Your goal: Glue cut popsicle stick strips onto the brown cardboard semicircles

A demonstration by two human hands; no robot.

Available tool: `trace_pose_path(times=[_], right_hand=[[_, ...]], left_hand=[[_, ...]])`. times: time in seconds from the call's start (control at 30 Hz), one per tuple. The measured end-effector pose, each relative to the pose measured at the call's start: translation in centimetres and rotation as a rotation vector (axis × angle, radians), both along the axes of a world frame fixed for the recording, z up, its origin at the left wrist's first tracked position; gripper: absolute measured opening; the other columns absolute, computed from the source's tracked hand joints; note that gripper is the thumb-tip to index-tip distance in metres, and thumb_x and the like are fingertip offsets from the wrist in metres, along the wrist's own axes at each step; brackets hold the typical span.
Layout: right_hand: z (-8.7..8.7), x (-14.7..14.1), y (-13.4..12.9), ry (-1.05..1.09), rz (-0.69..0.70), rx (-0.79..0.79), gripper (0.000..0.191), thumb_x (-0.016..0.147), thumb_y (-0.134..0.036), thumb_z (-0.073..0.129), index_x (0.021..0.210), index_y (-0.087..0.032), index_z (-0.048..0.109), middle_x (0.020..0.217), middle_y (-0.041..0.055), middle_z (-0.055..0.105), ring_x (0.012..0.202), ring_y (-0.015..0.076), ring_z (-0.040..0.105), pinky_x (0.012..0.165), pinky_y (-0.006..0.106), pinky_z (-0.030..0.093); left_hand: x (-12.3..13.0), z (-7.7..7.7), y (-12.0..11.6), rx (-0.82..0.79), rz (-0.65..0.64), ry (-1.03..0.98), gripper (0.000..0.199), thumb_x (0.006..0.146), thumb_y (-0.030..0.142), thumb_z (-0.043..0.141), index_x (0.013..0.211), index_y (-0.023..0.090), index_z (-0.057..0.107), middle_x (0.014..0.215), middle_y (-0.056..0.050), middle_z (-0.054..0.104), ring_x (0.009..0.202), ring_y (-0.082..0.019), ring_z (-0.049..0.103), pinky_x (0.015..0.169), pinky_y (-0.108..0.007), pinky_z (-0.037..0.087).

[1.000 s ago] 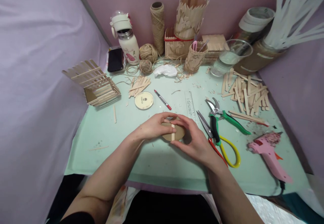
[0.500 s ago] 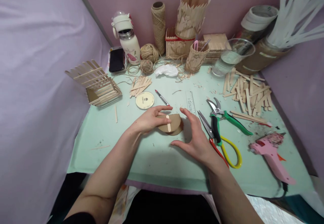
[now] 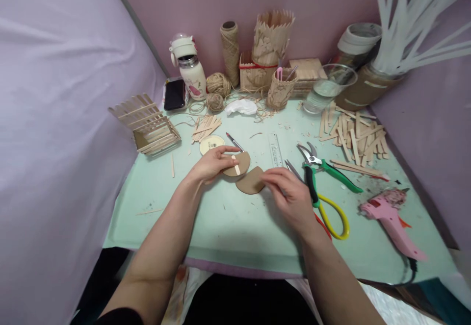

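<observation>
My left hand [image 3: 214, 164] grips a rounded brown cardboard piece [image 3: 243, 162], its thumb on a short pale wooden stick [image 3: 236, 166] that lies across the cardboard. A second brown cardboard piece [image 3: 250, 182], curved along its lower edge, is just below and to the right of the first. My right hand [image 3: 289, 192] has its fingers pinched together at the right corner of this second piece. Behind my left hand is a round cream lid [image 3: 210, 144], partly covered, and a red-tipped pen [image 3: 234, 141] lies beside it.
Right of my right hand lie scissors [image 3: 336, 217], green pruners [image 3: 340, 175] and a pink glue gun [image 3: 395, 224]. Wooden sticks [image 3: 355, 136] are heaped at the back right. A slatted stick structure [image 3: 147, 126] stands left. A clear ruler [image 3: 275, 150] and a water cup [image 3: 324, 92] are further back.
The two cardboard pieces, stacked before, are now apart, the second one to the lower right. My right hand has gone from spread fingers to a pinch on it. The view has shifted slightly.
</observation>
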State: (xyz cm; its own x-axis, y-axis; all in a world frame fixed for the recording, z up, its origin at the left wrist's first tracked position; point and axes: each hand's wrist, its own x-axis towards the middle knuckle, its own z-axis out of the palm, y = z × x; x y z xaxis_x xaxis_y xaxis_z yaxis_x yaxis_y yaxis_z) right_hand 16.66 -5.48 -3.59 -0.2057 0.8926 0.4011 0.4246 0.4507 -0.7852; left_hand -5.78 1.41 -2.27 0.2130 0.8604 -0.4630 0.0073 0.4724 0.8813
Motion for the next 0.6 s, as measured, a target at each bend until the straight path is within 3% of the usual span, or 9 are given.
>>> trace_pose_path(times=[0.1, 0.2, 0.3, 0.4, 0.5, 0.6], right_hand=[[0.2, 0.0, -0.2, 0.064, -0.093, 0.013, 0.022, 0.095, -0.02, 0.052, 0.095, -0.028, 0.073, 0.092, 0.004, 0.07, 0.083, 0.0199, 0.067, 0.074, 0.038, 0.055], [0.3, -0.2, -0.2, 0.095, -0.146, 0.014, 0.015, 0.09, -0.024, 0.062, 0.077, -0.025, 0.071, 0.081, 0.0029, 0.069, 0.075, 0.0194, 0.065, 0.07, 0.036, 0.053], [0.4, -0.3, 0.0, 0.102, -0.147, 0.0, 0.022, 0.082, -0.032, 0.072, 0.064, -0.024, 0.062, 0.074, 0.0023, 0.066, 0.072, 0.0205, 0.064, 0.07, 0.038, 0.052], [0.6, -0.4, 0.0, 0.001, -0.116, 0.027, 0.012, 0.081, -0.034, 0.073, 0.085, -0.024, 0.067, 0.089, 0.0058, 0.069, 0.084, 0.0251, 0.065, 0.079, 0.043, 0.052], [1.4, -1.0, -0.3, -0.169, -0.042, 0.063, 0.037, 0.081, -0.029, 0.073, 0.116, -0.023, 0.062, 0.113, 0.0107, 0.067, 0.106, 0.0307, 0.06, 0.092, 0.049, 0.048], [2.7, -2.0, -0.5, -0.271, 0.031, 0.072, 0.061, 0.078, -0.023, 0.074, 0.134, -0.022, 0.049, 0.13, 0.0115, 0.06, 0.12, 0.032, 0.05, 0.099, 0.05, 0.044]], left_hand=[[-0.1, 0.1, 0.1, 0.05, 0.019, 0.049, 0.051, 0.064, 0.025, 0.082, 0.11, 0.014, 0.064, 0.07, 0.0, 0.068, 0.066, -0.013, 0.063, 0.064, -0.024, 0.046], [0.0, 0.2, 0.1, 0.103, 0.011, 0.074, 0.048, 0.064, 0.025, 0.081, 0.108, 0.014, 0.064, 0.069, 0.001, 0.067, 0.063, -0.012, 0.061, 0.061, -0.023, 0.044], [0.2, 0.1, 0.1, 0.16, 0.007, 0.105, 0.052, 0.065, 0.025, 0.08, 0.112, 0.013, 0.062, 0.068, 0.002, 0.065, 0.062, -0.011, 0.06, 0.06, -0.022, 0.043], [0.3, 0.1, 0.0, 0.205, -0.01, 0.144, 0.055, 0.066, 0.025, 0.08, 0.115, 0.013, 0.06, 0.07, 0.002, 0.065, 0.062, -0.011, 0.059, 0.06, -0.022, 0.043], [0.3, 0.1, -0.2, 0.253, -0.071, 0.15, 0.057, 0.067, 0.026, 0.079, 0.119, 0.013, 0.058, 0.069, 0.003, 0.064, 0.062, -0.011, 0.058, 0.059, -0.022, 0.042], [0.2, 0.3, -0.5, 0.281, -0.148, 0.113, 0.062, 0.068, 0.028, 0.078, 0.124, 0.014, 0.054, 0.068, 0.005, 0.062, 0.061, -0.01, 0.057, 0.058, -0.021, 0.041]])
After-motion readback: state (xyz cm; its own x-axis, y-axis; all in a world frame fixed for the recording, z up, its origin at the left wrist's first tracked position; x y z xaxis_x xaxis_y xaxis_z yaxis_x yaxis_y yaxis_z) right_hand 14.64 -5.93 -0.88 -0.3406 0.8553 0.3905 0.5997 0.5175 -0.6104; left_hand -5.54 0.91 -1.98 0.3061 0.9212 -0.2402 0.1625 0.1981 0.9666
